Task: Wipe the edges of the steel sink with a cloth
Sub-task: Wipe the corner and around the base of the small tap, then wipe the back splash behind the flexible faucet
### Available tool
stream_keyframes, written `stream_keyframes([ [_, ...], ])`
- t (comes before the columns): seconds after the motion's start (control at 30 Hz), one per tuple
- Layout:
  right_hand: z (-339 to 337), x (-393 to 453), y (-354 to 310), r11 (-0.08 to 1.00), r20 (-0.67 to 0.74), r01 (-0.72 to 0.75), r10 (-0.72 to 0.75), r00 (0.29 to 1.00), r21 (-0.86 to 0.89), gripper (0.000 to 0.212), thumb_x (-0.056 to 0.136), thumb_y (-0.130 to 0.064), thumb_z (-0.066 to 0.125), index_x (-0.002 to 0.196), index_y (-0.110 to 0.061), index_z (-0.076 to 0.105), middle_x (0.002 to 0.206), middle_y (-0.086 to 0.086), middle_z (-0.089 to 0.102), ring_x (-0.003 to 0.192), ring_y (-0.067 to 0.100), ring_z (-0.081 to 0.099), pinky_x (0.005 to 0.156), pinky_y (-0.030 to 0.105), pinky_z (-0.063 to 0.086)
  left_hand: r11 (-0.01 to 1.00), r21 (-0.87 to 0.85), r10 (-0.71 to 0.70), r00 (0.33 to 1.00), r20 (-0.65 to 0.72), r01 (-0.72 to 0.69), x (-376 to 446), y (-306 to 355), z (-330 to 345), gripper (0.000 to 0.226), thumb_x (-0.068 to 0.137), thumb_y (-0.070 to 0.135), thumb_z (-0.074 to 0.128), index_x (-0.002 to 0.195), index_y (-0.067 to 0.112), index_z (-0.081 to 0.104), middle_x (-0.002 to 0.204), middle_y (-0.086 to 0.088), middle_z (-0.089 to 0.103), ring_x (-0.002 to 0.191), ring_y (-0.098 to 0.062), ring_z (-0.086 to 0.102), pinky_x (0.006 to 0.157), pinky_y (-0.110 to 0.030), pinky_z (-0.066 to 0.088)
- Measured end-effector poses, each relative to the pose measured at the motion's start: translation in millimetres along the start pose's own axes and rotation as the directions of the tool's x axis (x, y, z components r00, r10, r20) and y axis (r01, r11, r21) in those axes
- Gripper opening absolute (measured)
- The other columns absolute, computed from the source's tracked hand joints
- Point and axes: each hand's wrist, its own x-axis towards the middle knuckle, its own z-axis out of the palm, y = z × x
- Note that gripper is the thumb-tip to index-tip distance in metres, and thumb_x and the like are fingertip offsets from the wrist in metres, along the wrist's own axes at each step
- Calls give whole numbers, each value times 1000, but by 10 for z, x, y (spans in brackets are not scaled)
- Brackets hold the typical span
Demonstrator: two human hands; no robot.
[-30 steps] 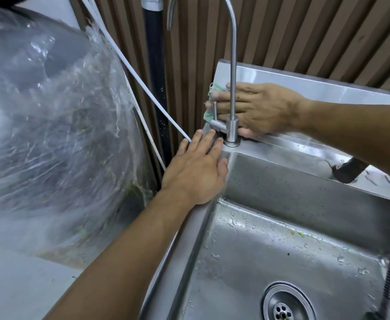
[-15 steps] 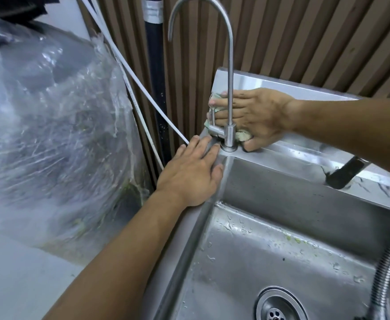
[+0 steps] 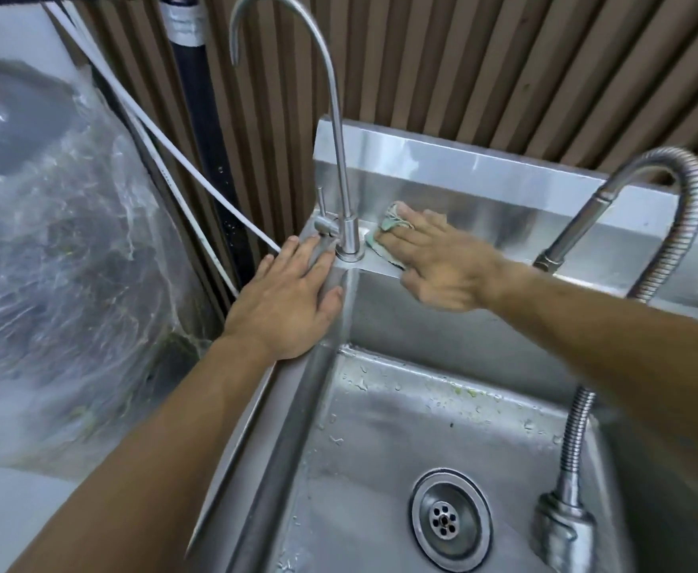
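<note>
My right hand (image 3: 442, 270) presses the cloth (image 3: 388, 233) flat-fingered on the sink's (image 3: 504, 192) back edge beside the tap (image 3: 349, 237) — left hand (image 3: 285, 308) rests open on the left-back corner.

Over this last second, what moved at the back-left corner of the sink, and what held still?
The right hand slid the cloth from behind the thin faucet rightward along the back ledge, fingers now flat on it. The left hand stayed flat on the sink left rim.
</note>
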Motion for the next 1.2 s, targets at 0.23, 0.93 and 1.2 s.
stream_keyframes([
  [0.23,312,-48,-580,750,-166,-414,561,811,515,79,88,-22,61,159,-14,29,169,4,25,156,29,14,128,41,9,1000,-15,-19,1000,-19,19,22,-11,42,66,107,52,24,166,28,8,174,7,-4,160,-17,-8,129,-44,3],
  [0.93,620,-167,-603,669,-348,-635,744,571,387,56,100,-35,39,144,-2,50,154,19,47,147,43,35,124,53,22,994,-106,-45,974,-222,22,216,84,97,53,97,33,41,141,5,50,148,-15,45,139,-36,42,100,-51,48],
  [1.2,586,311,-866,819,-418,-360,547,726,447,56,97,-32,33,141,-8,59,152,12,54,143,36,45,123,47,23,998,-37,-48,990,-132,43,235,56,128,57,103,37,35,152,7,42,161,-14,34,150,-38,30,105,-55,47],
])
